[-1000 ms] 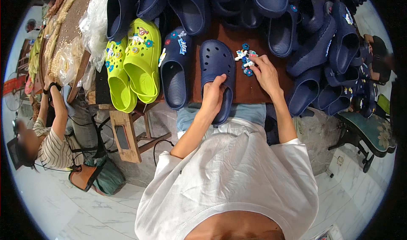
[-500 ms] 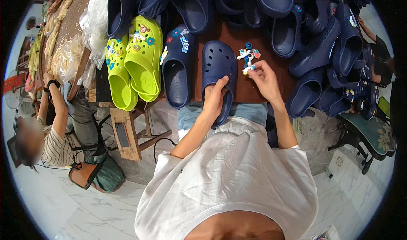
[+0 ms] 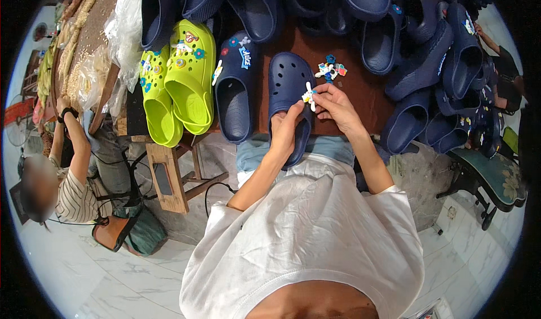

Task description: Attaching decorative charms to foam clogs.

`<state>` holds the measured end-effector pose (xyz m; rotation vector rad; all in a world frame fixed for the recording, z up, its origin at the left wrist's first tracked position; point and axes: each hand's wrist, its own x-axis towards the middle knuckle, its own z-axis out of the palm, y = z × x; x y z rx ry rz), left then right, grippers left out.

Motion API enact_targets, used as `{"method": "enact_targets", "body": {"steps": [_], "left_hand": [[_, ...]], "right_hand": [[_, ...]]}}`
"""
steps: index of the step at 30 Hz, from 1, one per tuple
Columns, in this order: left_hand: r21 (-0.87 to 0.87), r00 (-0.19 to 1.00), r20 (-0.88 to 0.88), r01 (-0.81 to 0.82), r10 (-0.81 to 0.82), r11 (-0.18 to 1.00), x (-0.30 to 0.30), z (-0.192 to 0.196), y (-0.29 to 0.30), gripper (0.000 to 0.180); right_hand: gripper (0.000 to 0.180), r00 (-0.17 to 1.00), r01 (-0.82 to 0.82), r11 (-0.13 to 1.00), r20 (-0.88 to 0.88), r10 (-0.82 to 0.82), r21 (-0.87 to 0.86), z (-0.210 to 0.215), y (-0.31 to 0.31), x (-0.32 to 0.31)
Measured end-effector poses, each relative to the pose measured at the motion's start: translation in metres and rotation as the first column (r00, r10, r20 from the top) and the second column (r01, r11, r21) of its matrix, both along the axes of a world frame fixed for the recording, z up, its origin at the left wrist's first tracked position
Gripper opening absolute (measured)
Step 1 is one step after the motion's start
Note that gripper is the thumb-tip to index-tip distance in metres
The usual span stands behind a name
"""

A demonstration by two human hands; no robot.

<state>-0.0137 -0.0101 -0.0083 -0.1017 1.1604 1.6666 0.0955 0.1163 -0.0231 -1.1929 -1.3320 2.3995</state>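
Observation:
A plain navy clog (image 3: pixel 287 82) lies toe-away on the brown table (image 3: pixel 366 96) in front of me. My left hand (image 3: pixel 286 130) grips its heel end. My right hand (image 3: pixel 332 102) pinches a small white shoe charm (image 3: pixel 309 95) against the clog's right edge. A few more small coloured charms (image 3: pixel 329 70) lie on the table just beyond my right hand. Left of my clog sits another navy clog (image 3: pixel 234 91) with charms fitted on it.
A lime green pair of clogs (image 3: pixel 180 85) with charms lies further left. Many navy clogs (image 3: pixel 428 65) are heaped along the back and right of the table. A person (image 3: pixel 73 167) sits on the floor at left beside a wooden stool (image 3: pixel 174 178). A chair (image 3: pixel 496 175) stands at right.
My right hand picked a white charm from the small pile and brought it back to the clog's right edge. My left hand kept its hold on the clog's heel.

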Motion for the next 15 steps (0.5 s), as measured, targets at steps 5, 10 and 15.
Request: {"method": "enact_targets", "body": {"steps": [5, 10, 15], "left_hand": [[0.023, 1.0, 0.007, -0.022, 0.021, 1.0, 0.003, 0.001, 0.002, 0.025], [0.018, 1.0, 0.018, 0.018, -0.018, 1.0, 0.002, -0.008, 0.0, 0.024], [0.037, 0.999, -0.008, -0.04, 0.04, 0.999, 0.005, -0.002, 0.001, 0.016]], "right_hand": [[0.018, 1.0, -0.004, 0.997, -0.005, 0.004, -0.08, -0.004, 0.001, 0.001], [0.018, 0.999, -0.038, 0.969, 0.01, 0.041, -0.244, -0.007, 0.01, 0.002], [0.016, 0.994, -0.088, 0.991, 0.049, 0.093, -0.104, -0.003, 0.011, -0.001]]}}
